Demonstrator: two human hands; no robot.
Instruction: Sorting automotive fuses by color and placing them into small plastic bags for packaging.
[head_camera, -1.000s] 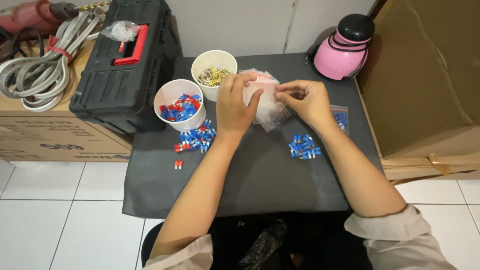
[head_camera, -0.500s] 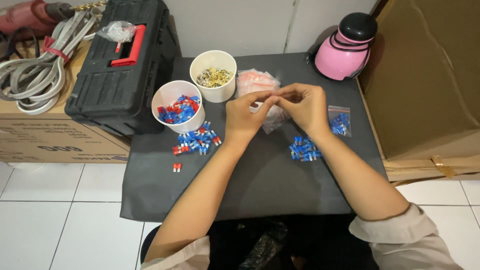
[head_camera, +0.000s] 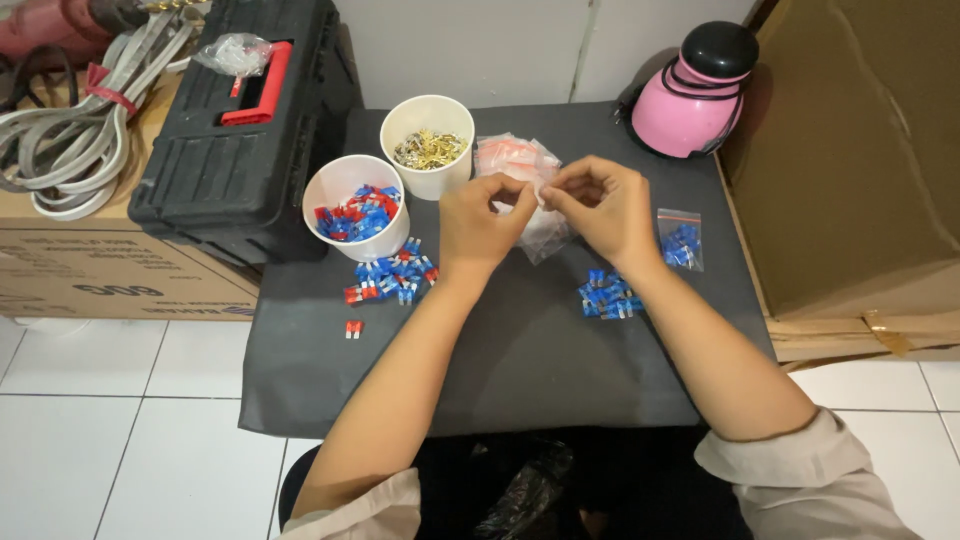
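My left hand (head_camera: 478, 225) and my right hand (head_camera: 598, 208) meet over the middle of a dark grey mat (head_camera: 520, 370), both pinching a small clear plastic bag (head_camera: 545, 232) between their fingertips. Behind them lies a pile of clear bags with red strips (head_camera: 510, 157). Small blue pieces (head_camera: 606, 296) lie loose below my right hand. A mixed heap of blue and red pieces (head_camera: 395, 278) lies left of my left hand. One red piece (head_camera: 353, 328) sits apart.
A white cup of blue and red pieces (head_camera: 355, 205) and a white cup of gold-coloured metal parts (head_camera: 428, 143) stand at the back left. A filled small bag (head_camera: 681, 242), a pink jug (head_camera: 697, 95), a black toolbox (head_camera: 245, 120), coiled cable (head_camera: 70, 130) and cardboard (head_camera: 860, 160) surround the mat.
Both hands have drawn back from the pile of bags toward me, bringing one small clear bag with them, and now pinch it together at the fingertips.
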